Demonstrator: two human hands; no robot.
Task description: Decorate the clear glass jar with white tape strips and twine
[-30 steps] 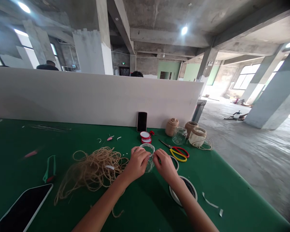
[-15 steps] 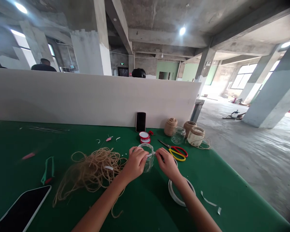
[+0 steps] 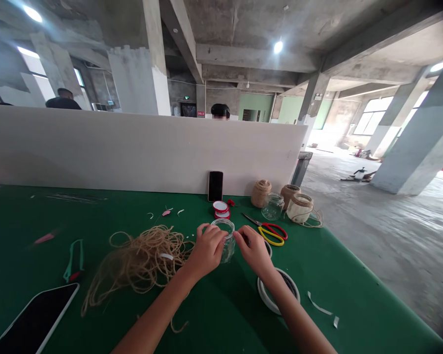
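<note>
1. Nearest the camera, two bare forearms cross a green surface (image 3: pixel 229 314), the right one passing over a pale ring-shaped roll (image 3: pixel 261 290).
2. The right hand (image 3: pixel 251 249) has closed back in on the glass jar (image 3: pixel 228 251); half a second ago it stood slightly off the rim, a pale sliver visible between. The change suggests close fingerwork at the jar's neck, apparently unfinished.
3. The left hand (image 3: pixel 205 248) is curled around the jar's near-left side, fingers over the rim, seemingly steadying it. The right hand's fingertips are drawn together at the opposite side of the rim; whether they pinch anything cannot be told. The jar stands between the two hands.
4. Left of the jar, a loose heap of twine (image 3: pixel 147 260) lies tangled; to its right, scissors (image 3: pixel 261 225) with red and yellow handles rest blades apart from the hands.
5. Just behind the jar sit red-rimmed rolls (image 3: pixel 220 207), with a phone (image 3: pixel 215 186) upright beyond, against a white panel (image 3: pixel 140 152).
</note>
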